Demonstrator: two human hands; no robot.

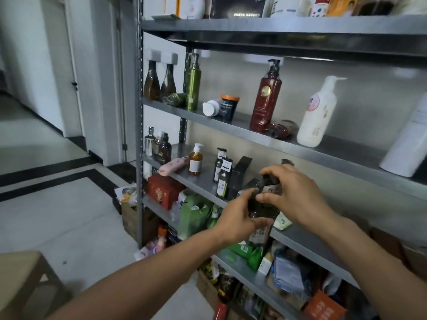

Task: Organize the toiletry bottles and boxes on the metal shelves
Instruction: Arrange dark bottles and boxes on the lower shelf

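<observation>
Left hand [238, 219] and right hand [298, 192] are both gripping dark bottle [263, 210] — pink tube [173, 167] lying toppled at 10 o'clock; probably midway.

Held dark bottle [272, 190]: body mostly covered by left hand [238, 219] and right hand [294, 192]; label print only partly exposed, unreadable; black box [238, 6] and neighbouring bottles [320, 5] on the top tier: upper parts cut by the top edge; white container [407, 146]: right side cut by the frame edge, kind cannot be told; reddish clear item [280, 130] behind the maroon pump bottle [265, 98]: blurred, unidentified; packets [286, 273] low down: blurred, heaped, overlapping; orange box [324, 307]: cut by the bottom edge; wooden stool [20, 280]: cut by left and bottom edges.
</observation>
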